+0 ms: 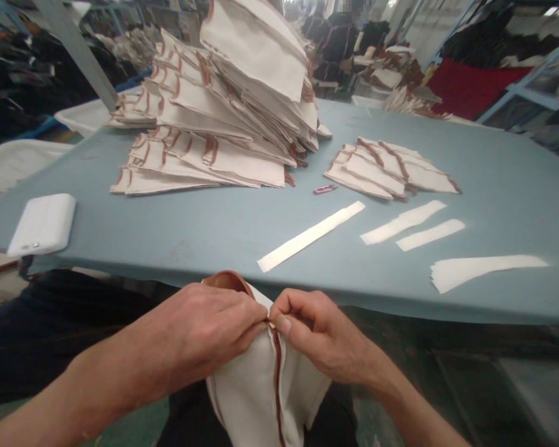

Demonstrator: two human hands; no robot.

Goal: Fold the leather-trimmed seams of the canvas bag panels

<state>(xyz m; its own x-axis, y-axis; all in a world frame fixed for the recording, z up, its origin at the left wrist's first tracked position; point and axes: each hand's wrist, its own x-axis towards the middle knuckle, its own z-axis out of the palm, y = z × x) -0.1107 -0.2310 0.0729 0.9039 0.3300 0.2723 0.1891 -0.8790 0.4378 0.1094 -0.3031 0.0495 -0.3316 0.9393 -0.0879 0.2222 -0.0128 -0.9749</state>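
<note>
A cream fabric piece with brown seam trim hangs over my lap, in front of the table edge. My left hand is closed on its upper part, with thumb and fingertips pinching the brown seam. Right beside it, my right hand pinches the same seam between thumb and forefinger. The fingertips of both hands nearly meet at the top of the seam. Behind my left hand a brown-lined edge of the piece curls up. What lies between the fingertips is too small to make out.
A tall stack of cream fabric pieces stands on the blue-green table. To its right lie a smaller pile, pink thread snips, a pale strip and several more strips. A white box-shaped device sits at the left.
</note>
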